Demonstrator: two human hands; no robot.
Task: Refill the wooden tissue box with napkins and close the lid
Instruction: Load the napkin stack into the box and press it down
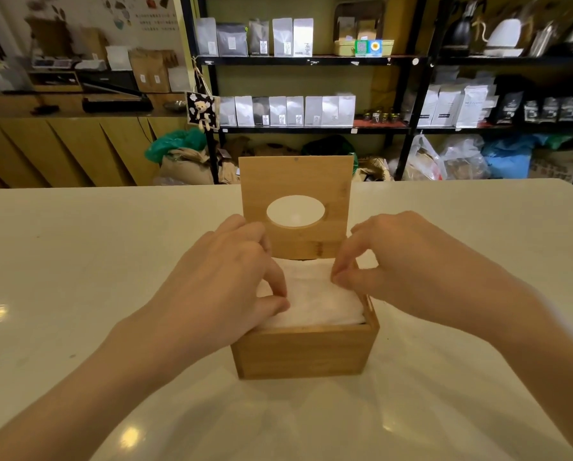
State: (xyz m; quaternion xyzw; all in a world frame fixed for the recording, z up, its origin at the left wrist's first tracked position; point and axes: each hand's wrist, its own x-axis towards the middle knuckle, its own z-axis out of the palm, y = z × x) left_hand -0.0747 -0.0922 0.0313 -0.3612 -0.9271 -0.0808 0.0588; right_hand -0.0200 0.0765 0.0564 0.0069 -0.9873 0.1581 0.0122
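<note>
Pinching napkins (pixel 311 301) inside tissue box (pixel 303 354): left hand (pixel 225 277), right hand (pixel 401 264) | lid (pixel 295 181) upright

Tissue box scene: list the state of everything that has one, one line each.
wooden tissue box: open, filled with napkins
lid: raised, upright
napkins: inside box, near rim
left hand: pinching napkins
right hand: pinching napkins

The square bamboo tissue box (pixel 303 352) is honey-tan, like its raised oval-holed wooden lid (pixel 295 181). The folded paper napkins (pixel 315 301) inside are plain white (no print), and the glossy stone countertop (pixel 78 261) is cream-white.
</note>
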